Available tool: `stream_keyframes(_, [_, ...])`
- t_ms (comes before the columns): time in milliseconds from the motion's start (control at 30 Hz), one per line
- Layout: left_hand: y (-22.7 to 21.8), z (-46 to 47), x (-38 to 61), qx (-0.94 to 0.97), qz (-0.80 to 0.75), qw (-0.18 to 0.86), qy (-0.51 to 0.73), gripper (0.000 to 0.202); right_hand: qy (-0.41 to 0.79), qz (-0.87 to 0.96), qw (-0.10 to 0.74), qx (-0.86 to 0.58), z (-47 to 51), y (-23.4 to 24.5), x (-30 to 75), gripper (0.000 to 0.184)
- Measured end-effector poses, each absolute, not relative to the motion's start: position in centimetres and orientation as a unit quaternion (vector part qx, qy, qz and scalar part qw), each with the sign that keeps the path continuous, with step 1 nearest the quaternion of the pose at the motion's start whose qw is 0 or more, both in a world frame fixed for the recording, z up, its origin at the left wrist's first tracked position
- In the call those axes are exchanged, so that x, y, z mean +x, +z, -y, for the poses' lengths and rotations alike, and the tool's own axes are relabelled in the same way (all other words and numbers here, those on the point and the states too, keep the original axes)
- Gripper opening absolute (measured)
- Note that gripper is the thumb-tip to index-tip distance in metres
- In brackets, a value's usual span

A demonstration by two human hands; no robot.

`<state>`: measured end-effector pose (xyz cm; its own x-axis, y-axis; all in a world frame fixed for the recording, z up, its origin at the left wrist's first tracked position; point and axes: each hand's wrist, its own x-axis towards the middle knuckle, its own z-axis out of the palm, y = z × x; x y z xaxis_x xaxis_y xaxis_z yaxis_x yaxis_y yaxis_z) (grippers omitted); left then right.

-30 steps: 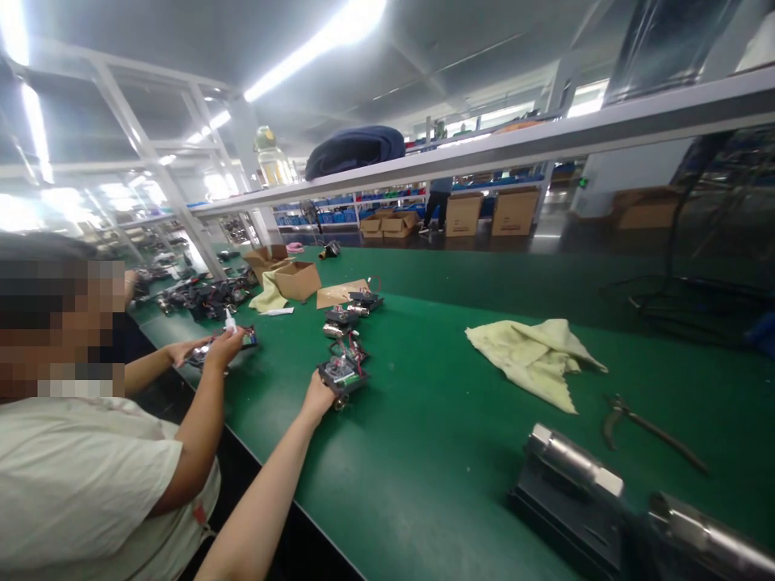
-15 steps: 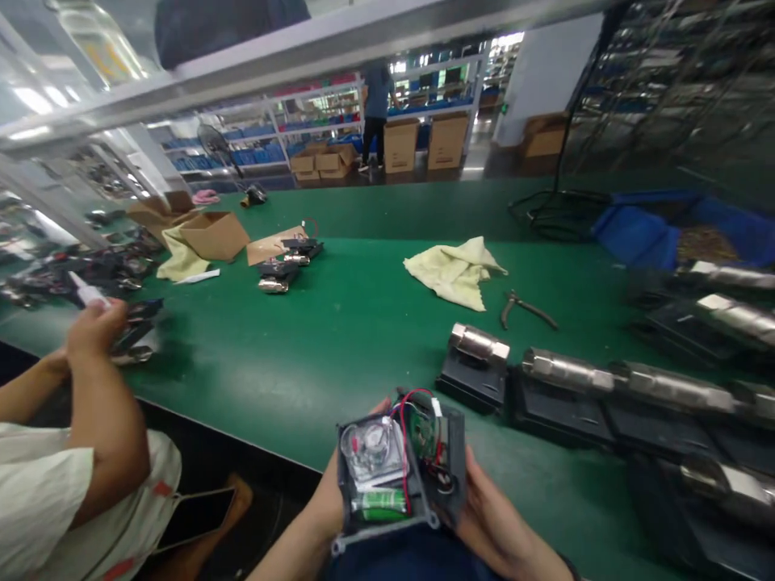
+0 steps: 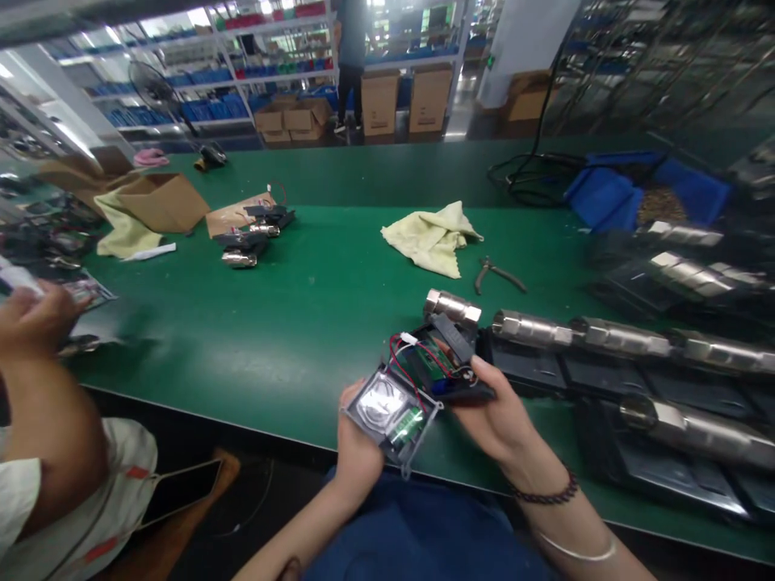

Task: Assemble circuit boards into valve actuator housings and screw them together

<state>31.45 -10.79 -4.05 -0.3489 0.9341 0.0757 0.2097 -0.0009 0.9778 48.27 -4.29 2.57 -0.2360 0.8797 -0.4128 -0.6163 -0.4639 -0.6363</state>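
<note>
My left hand [image 3: 357, 452] is closed around a dark plastic housing half [image 3: 383, 402] that holds a shiny clear-covered round part and a green cylinder like a battery. My right hand [image 3: 500, 415] grips the other housing half [image 3: 433, 363], which carries a green circuit board and has its thumb on the right edge. Red and black wires with a white connector [image 3: 409, 339] run between the halves. The two halves lie open side by side, above the table's front edge. Just behind them is a metal pipe fitting [image 3: 451, 307] on a black unit, partly hidden.
Several black units with metal fittings [image 3: 621, 335] line the right side. Farther back lie a yellow cloth [image 3: 429, 238], pliers [image 3: 500, 274] and a blue bin [image 3: 605, 194]. At left, a co-worker's hand [image 3: 39, 319] holds a white tube near cardboard boxes [image 3: 163, 202].
Both hands have moved forward and up with the housing halves, which are now tilted and spread farther apart. The view has tipped down, and the co-worker appears farther left.
</note>
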Motion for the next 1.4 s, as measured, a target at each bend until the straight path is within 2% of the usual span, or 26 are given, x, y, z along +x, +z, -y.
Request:
stream_keyframes(200, [-6.3,12.1,32.3,0.529,-0.658,0.196,0.500,0.051,0.812,0.130,0.445,-0.353,1.6,3.8,45.9,0.037])
stream_keyframes(367, [-4.5,13.4,29.2,0.657,-0.602,0.141,0.431,0.056,0.829,0.142,0.433,-0.324,0.5,3.0,45.5,0.036])
stream_keyframes(500, [-0.9,13.3,27.7,0.736,-0.483,-0.022,0.473,0.046,0.835,0.145,0.428,-0.313,0.5,2.5,45.6,0.039])
stream_keyframes(600, [1.1,12.4,28.6,0.849,-0.349,-0.085,0.388,0.025,0.840,0.143,0.424,-0.308,0.9,2.3,45.7,0.041])
stream_keyframes(767, [1.8,11.4,30.5,0.867,-0.358,-0.152,0.312,0.016,0.834,0.113,0.435,-0.319,1.5,2.4,45.7,0.044])
stream_keyframes(1033, [2.0,11.7,32.1,0.834,-0.420,-0.248,0.259,0.018,0.822,0.107,0.456,-0.326,2.3,2.7,45.4,0.042])
stream_keyframes(1133, [1.9,11.9,32.1,0.827,-0.438,-0.226,0.271,0.022,0.819,0.101,0.458,-0.331,2.5,2.7,45.4,0.042])
stream_keyframes(1267, [3.0,11.6,30.3,0.834,-0.408,-0.120,0.352,0.023,0.822,0.090,0.453,-0.334,2.4,2.7,45.5,0.041])
stream_keyframes(1333, [4.3,10.3,29.1,0.830,-0.396,-0.128,0.372,0.022,0.828,0.095,0.444,-0.328,2.3,2.7,45.5,0.040])
stream_keyframes(1400, [5.7,8.1,28.0,0.824,-0.406,-0.192,0.346,0.023,0.837,0.105,0.431,-0.321,2.3,2.8,45.5,0.040])
